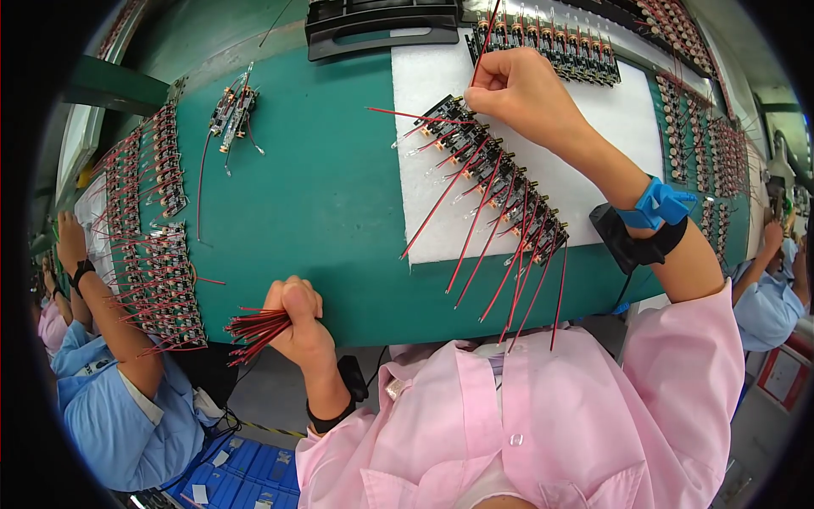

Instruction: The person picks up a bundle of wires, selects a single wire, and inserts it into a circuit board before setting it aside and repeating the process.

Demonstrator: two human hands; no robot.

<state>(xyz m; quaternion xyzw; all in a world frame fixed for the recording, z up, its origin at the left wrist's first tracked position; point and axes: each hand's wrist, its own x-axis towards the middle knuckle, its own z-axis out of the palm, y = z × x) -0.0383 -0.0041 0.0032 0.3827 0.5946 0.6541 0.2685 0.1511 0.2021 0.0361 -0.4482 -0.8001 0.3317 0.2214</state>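
Observation:
My left hand (302, 321) is closed round a bundle of thin red and black wires (257, 329) near the front edge of the table. The wire ends fan out to its left. Between thumb and forefinger, my right hand (527, 95) pinches a red wire (486, 44) that sticks up past the fingers. Those fingertips are at the far end of a panel of small black circuit boards (500, 182), which lies slantwise on a white foam sheet. Several red wires and clear LEDs hang from this panel's left side. Whether the pinched wire touches a board is hidden by the fingers.
Two loose circuit boards (233, 110) lie on the green table mat (314, 170). Wired panels (161, 246) line the left side. Another panel (551, 49) stands behind the white foam sheet (593, 170), near a black tray (381, 25). Co-workers in blue (127, 424) sit at both sides.

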